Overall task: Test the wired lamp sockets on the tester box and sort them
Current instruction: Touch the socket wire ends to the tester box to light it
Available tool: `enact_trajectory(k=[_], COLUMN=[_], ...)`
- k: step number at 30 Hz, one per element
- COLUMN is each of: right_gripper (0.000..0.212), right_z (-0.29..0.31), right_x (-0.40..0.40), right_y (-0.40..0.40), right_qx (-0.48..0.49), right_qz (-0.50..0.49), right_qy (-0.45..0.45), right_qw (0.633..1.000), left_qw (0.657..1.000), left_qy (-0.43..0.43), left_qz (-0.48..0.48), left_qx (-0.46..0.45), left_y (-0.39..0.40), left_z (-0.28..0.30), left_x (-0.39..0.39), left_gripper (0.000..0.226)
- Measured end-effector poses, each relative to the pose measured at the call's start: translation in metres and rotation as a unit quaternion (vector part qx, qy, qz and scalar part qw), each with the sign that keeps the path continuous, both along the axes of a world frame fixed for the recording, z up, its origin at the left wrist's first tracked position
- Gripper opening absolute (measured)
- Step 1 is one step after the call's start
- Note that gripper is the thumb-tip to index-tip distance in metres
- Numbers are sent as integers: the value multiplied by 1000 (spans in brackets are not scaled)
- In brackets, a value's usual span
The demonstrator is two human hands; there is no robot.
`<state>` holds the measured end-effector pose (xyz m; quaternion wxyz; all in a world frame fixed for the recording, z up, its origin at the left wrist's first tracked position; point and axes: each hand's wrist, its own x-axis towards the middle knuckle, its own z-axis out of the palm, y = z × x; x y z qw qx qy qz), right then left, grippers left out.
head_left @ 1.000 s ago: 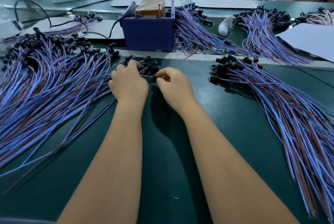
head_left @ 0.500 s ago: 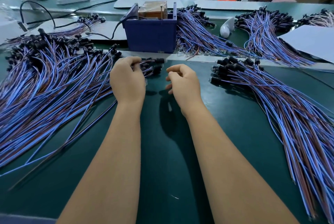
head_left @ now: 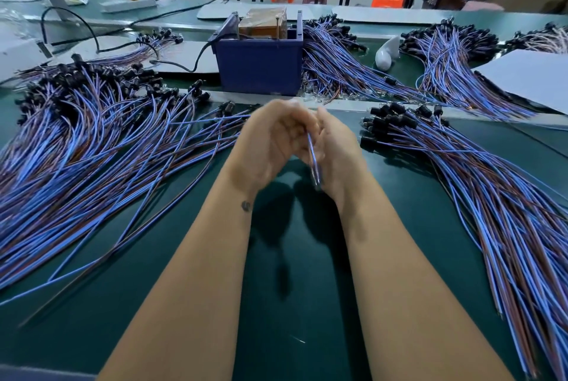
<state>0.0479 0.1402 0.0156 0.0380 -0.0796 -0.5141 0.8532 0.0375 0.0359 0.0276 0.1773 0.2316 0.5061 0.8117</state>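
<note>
Both hands are raised together over the middle of the green worktop point(head_left: 285, 303), just in front of the blue tester box point(head_left: 259, 68) that stands toward the far edge. The left hand point(head_left: 270, 141) has its fingers curled inward against the right hand point(head_left: 336, 150), and a wired lamp socket's blue and brown lead point(head_left: 314, 162) runs down between the two palms; the right hand's fingers appear to be closed round it. The view is motion-blurred here, so which of the left hand's fingers pinch the lead cannot be told, and the socket end is hidden inside the hands.

A broad pile of wired sockets point(head_left: 92, 147) fans across the left side of the worktop, black socket heads toward the far edge. A second pile point(head_left: 491, 196) lies along the right side, running toward the near right corner. Further bundles point(head_left: 344, 73) lie beside the tester box on its right. A white sheet point(head_left: 528, 79) rests at the far right edge.
</note>
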Motion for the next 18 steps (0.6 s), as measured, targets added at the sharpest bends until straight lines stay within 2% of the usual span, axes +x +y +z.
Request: enact_trajectory(k=[4, 6, 8, 11, 13, 15, 18], right_gripper=[22, 15, 17, 18, 17, 17, 16], right_z=[-5, -5, -2, -1, 0, 0, -2], right_x=[2, 3, 3, 2, 2, 4, 5], right_y=[9, 13, 16, 18, 18, 16, 8], right_qx=[20, 16, -26, -83, -77, -39, 102], right_qz=[-31, -50, -61, -56, -32, 2, 18], right_qy=[-21, -15, 8, 58, 81, 83, 55], right_qw=[999, 999, 998, 993, 993, 996, 993], left_qw=[989, 981, 980, 990, 976, 955, 950], left_qy=[-11, -6, 10, 11, 7, -5, -7], left_qz=[-77, -107, -108, 28, 162, 242, 264], left_qx=[-127, -162, -166, -135, -149, -172, -165], left_y=[7, 4, -2, -10, -14, -17, -16], left_z=[-4, -6, -8, -10, -11, -14, -17], left_x=[6, 4, 1, -7, -14, -20, -23], left_gripper=[33, 35, 41, 50, 51, 45, 34])
